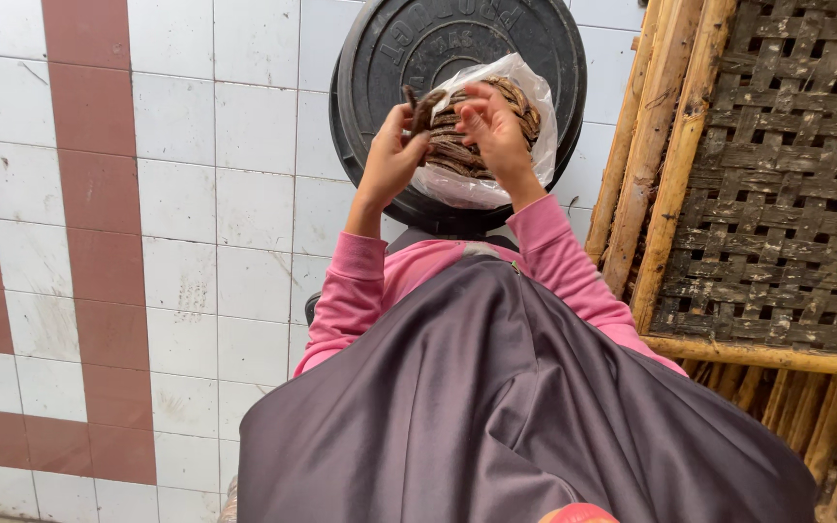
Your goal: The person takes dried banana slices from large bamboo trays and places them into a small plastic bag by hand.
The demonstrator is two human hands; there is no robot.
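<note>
A clear plastic bag [481,174] sits open on top of a round black lid [370,58], and it is full of long, dark brown dried pods [457,150] lying in a loose heap. The left hand [391,160] is raised at the bag's near left edge with its fingers [409,116] pinched on one brown pod [425,108], which sticks up above the knuckles. The right hand [494,131] hovers over the middle of the bag, its fingers [472,108] curled and partly spread just above the heap; whether they grip anything I cannot tell. Both wrists come out of pink sleeves [351,291], and a dark grey apron [496,407] fills the lower part of the view. The bag's rim reaches nearly to the lid's right edge. To the left lies open floor of white and red-brown tiles [99,194]. Close on the right, a woven bamboo frame [777,194] stands near the lid and crowds that side
</note>
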